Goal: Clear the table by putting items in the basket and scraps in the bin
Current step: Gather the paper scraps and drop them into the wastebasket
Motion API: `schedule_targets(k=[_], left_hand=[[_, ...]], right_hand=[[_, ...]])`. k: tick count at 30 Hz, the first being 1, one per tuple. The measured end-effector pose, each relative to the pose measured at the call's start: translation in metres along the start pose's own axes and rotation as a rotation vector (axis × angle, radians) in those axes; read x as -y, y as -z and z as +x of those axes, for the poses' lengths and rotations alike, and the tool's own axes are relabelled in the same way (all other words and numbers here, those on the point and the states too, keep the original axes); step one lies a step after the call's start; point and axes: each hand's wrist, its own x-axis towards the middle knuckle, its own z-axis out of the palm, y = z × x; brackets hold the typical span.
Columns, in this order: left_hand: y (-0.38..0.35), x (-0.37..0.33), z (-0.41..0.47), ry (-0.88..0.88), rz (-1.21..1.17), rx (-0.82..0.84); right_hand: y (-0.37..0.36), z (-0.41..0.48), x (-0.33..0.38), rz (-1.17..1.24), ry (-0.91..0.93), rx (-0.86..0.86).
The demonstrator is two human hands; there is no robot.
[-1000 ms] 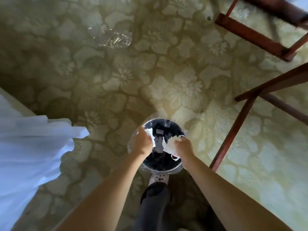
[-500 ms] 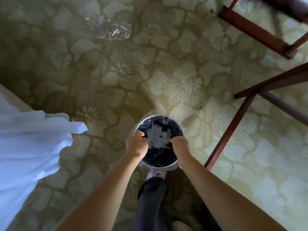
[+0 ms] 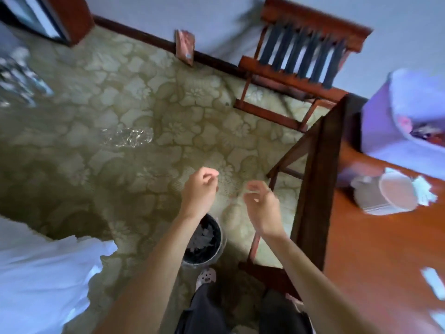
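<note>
Now that the scraps (image 3: 201, 238) have dropped into the bin (image 3: 195, 255), left hand (image 3: 199, 191) and right hand (image 3: 261, 208) have lifted above the bin, fingers loosely curled, holding nothing. Right of the bin: counter (image 3: 373, 249) carries white cup (image 3: 395, 196), paper bits (image 3: 433, 283) (basket (image 3: 395, 121) beyond). More trips likely.

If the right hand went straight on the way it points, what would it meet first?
Probably nothing: the right hand points forward-left over carpet, away from the table. Depth is unclear.
</note>
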Motion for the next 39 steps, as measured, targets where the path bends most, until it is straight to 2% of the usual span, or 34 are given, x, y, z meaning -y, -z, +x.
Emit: schedule_targets(k=[3, 7, 10, 15, 20, 23, 28, 30, 33, 34, 36, 39], left_hand=[[-0.013, -0.062, -0.038, -0.106, -0.062, 0.065], [-0.06, -0.122, -0.083, -0.197, -0.131, 0.184], [-0.112, -0.151, -0.11, -0.234, -0.121, 0.287], [-0.208, -0.179, -0.139, -0.317, -0.006, 0.349], [-0.309, -0.196, -0.149, -0.311, 0.195, 0.365], [-0.353, -0.195, -0.144, -0.235, 0.38, 0.346], [-0.388, -0.183, -0.127, -0.152, 0.629, 0.303], [-0.404, -0.178, -0.119, -0.114, 0.752, 0.303], [-0.417, -0.171, -0.113, -0.12, 0.928, 0.268], [-0.42, -0.168, -0.111, -0.133, 0.969, 0.244], [-0.426, -0.162, -0.108, -0.159, 1.028, 0.208], [-0.435, -0.157, -0.103, -0.16, 1.046, 0.167]], right_hand=[[0.075, -0.023, 0.025, 0.091, 0.054, -0.139], [0.154, -0.045, 0.021, 0.235, 0.058, -0.328], [0.204, -0.057, -0.004, 0.309, 0.017, -0.441], [0.28, -0.062, -0.069, 0.266, -0.046, -0.524], [0.349, -0.033, -0.147, 0.05, -0.116, -0.43], [0.374, -0.004, -0.184, -0.061, -0.091, -0.257], [0.391, 0.038, -0.215, -0.088, -0.143, -0.246], [0.395, 0.054, -0.221, -0.194, -0.086, -0.163], [0.397, 0.072, -0.221, -0.551, 0.169, 0.059], [0.397, 0.077, -0.22, -0.612, 0.197, 0.131], [0.395, 0.086, -0.219, -0.653, 0.166, 0.214], [0.392, 0.094, -0.22, -0.714, 0.139, 0.244]])
